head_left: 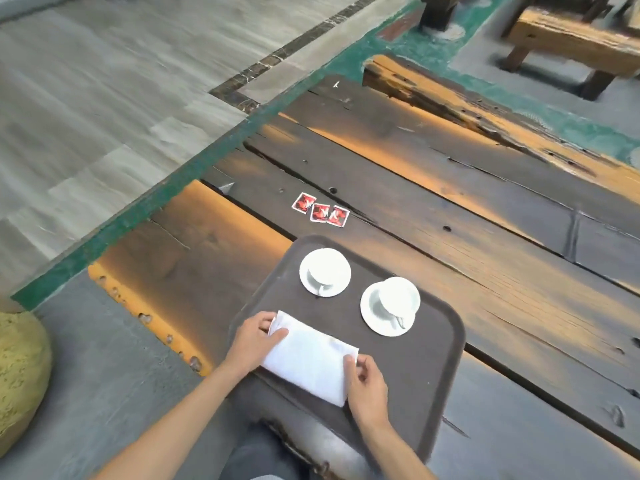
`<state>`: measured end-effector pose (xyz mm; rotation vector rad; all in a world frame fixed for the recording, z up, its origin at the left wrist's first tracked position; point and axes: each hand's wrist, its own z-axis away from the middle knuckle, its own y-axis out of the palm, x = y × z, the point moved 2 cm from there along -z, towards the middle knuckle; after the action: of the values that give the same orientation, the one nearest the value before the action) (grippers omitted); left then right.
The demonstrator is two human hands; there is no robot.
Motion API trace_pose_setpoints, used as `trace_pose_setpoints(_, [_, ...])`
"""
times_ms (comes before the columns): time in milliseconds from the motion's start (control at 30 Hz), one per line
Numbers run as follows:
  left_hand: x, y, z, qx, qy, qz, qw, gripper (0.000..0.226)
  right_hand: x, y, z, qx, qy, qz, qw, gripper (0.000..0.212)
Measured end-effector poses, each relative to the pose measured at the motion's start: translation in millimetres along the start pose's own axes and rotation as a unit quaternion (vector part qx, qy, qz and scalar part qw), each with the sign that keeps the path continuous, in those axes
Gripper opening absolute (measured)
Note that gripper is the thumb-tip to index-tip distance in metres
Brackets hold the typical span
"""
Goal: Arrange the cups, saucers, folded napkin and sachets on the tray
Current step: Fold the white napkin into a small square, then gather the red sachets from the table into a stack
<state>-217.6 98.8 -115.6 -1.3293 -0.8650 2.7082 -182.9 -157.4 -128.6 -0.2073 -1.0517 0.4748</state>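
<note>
Head view, largest first: a rough plank table (450,209), dark weathered wood with worn orange patches, cracks and holes. On its near edge sits a brown tray (422,362), a rounded rectangle with a raised rim and matte surface. At the tray's 6 o'clock lies a folded white napkin (308,358), soft cloth, its long axis running from 10 toward 4 o'clock. The left hand (254,341) pinches the napkin's far-left corner, thumb on top; the right hand (367,386) grips its near-right edge with curled fingers, so both hands are closed on the cloth.

Two glossy white round saucers stand at the tray's far side, each carrying a white cup turned mouth-down: one pair (325,271) at 12 o'clock, the other (390,305) at 2 o'clock, apart from each other.

Three small red sachets (320,211) lie off the tray on the wood, in a row at 12 o'clock beyond the rim. They look likely to come next, and the left hand is slightly nearer.
</note>
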Motion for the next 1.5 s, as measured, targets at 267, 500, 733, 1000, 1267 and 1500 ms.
trace_pose_setpoints(267, [15.9, -34.9, -49.8, 0.09, 0.03, -0.117, 0.989, 0.047, 15.4, 53.9, -6.3, -0.017, 0.105, 0.023, 0.994, 0.015])
trace_pose_setpoints(500, [-5.9, -33.3, -54.7, 0.13, 0.042, -0.304, 0.943, 0.054, 40.8, 55.3, -1.7, -0.044, 0.148, 0.101, 0.983, 0.008])
trace_pose_setpoints(733, [-75.4, -69.5, -112.4, 0.097, 0.113, -0.197, 0.969, 0.042, 120.6, 15.2, -44.8, -0.087, 0.004, 0.111, 0.99, 0.017])
trace_pose_setpoints(1000, [-154.5, -70.6, -239.5, 0.031, 0.121, -0.163, 0.979, 0.037, 220.7, 15.3, -189.0, -0.121, -0.076, 0.093, 0.985, 0.012])
trace_pose_setpoints(1267, [-170.2, -47.3, -313.5, -0.012, 0.051, -0.093, 0.994, 0.039, 265.4, 100.7, -285.1, 0.01, -0.083, 0.166, 0.983, 0.023])
trace_pose_setpoints(1500, [-164.4, -41.2, -333.0, -0.009, 0.043, -0.052, 0.998, 0.039, 280.4, 154.4, -329.6, 0.12, -0.11, 0.358, 0.919, 0.057])
